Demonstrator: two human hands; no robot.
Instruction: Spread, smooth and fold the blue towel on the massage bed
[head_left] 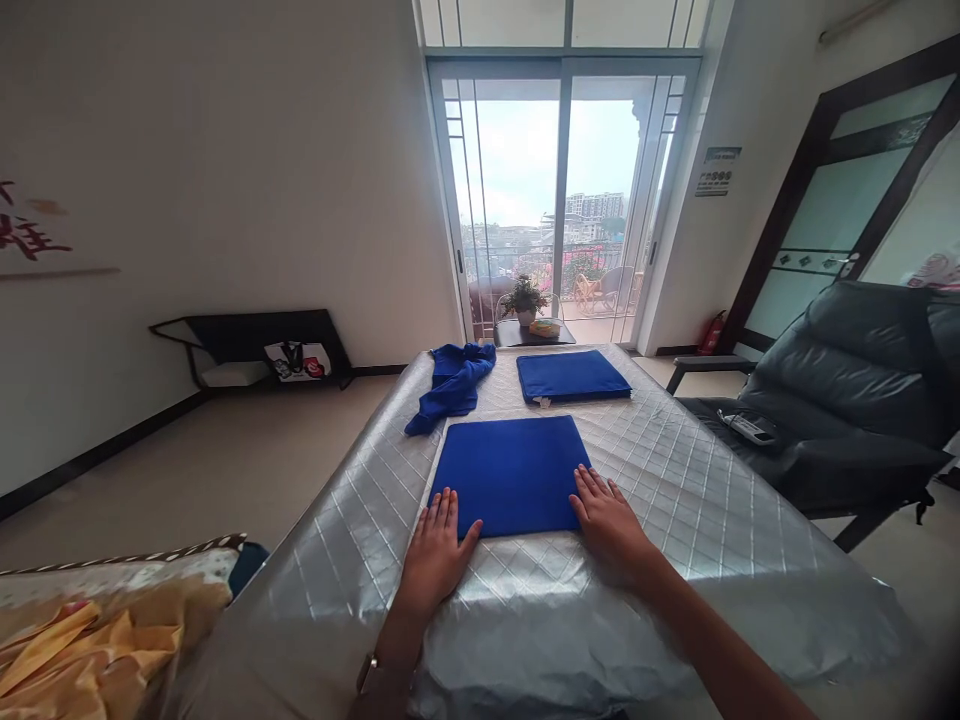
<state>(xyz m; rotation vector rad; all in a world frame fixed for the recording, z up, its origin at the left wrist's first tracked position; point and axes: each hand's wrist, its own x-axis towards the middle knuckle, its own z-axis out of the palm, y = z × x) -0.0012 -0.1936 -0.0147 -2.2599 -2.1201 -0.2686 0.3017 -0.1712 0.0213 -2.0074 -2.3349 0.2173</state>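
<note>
A flat blue cloth rectangle [510, 470], smooth and with straight edges, lies on the silver quilted cover [660, 480] of the table. My left hand [439, 550] rests on its near left corner, fingers stretched out and thumb apart. On its right edge lies my right hand [609, 515], flat, with the fingers extended. Behind it, to the right, sits a neat blue folded stack [574, 375] with a small white tag at its front edge. A crumpled blue cloth [454, 385] lies at the far left of the table.
A black armchair [847, 380] with a grey device [750, 428] on it stands at the right. Yellow cloth [97, 650] lies at the lower left. Beyond the table are a potted plant [525, 300] and a sliding glass door [562, 200]. A black frame [255, 340] leans by the left wall.
</note>
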